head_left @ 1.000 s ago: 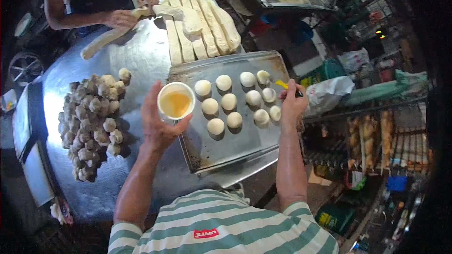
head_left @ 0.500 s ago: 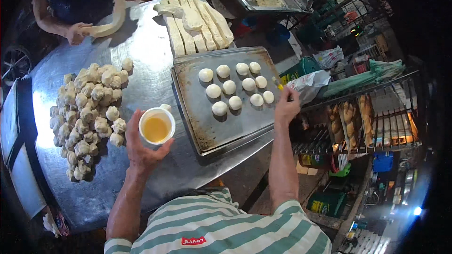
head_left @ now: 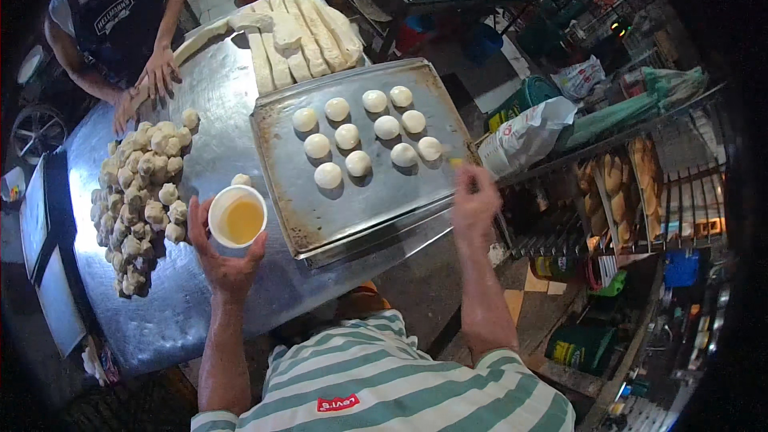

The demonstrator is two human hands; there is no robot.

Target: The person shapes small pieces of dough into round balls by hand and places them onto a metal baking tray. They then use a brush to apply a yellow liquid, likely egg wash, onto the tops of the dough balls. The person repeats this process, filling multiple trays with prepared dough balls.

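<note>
The left hand is wrapped partway round a white cup, thumb and fingers parted by its width and gripping opposite sides. The cup looks light and thin-walled, likely to give if squeezed hard, and the yellowish liquid inside could slop — so a loose grip round the wall, rim level, should suit it best. The right hand, at three o'clock from the cup, is blurred; its fingers are curled together and seem to pinch a small yellow tool near the tray's right edge. The tool is probably light, best taken by its handle.

At two o'clock from the cup, twelve dough balls sit apart on a metal tray. They should be soft, easily dented, and perhaps slick where they shine — fingertips low on the sides would mark them least. The tray looks stiff, best held by its rims.

Farther out on the table, a single lump lies at twelve o'clock, a pile of lumps at nine, dough strips at one, and a co-worker's hands at eleven.
</note>
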